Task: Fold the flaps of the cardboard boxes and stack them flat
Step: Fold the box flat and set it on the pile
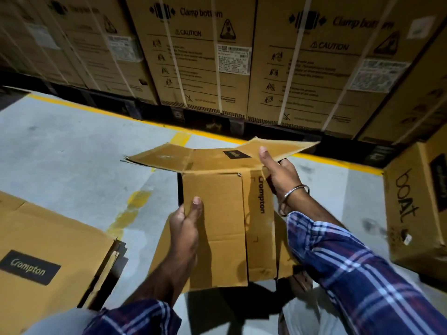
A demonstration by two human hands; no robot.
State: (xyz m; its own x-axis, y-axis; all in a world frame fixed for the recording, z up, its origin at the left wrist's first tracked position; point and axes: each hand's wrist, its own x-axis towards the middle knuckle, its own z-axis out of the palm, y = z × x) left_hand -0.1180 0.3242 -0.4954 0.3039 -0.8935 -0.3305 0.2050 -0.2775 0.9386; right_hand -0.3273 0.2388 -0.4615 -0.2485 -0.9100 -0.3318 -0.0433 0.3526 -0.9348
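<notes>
I hold a brown Crompton cardboard box point(225, 213) flattened in front of me above the floor. My left hand point(186, 221) grips its left edge, thumb on top of the panel. My right hand point(278, 172) grips the box's upper right part, thumb lying on a top flap point(278, 146) that sticks up and out to the right. Another top flap point(164, 158) spreads out to the left. A stack of flattened Crompton boxes point(48, 250) lies on the floor at the lower left.
A wall of large strapped cartons point(205, 56) on pallets stands behind a yellow floor line point(96, 108). An upright brown carton marked boat point(416, 204) stands at the right. Grey concrete floor point(72, 153) lies between them.
</notes>
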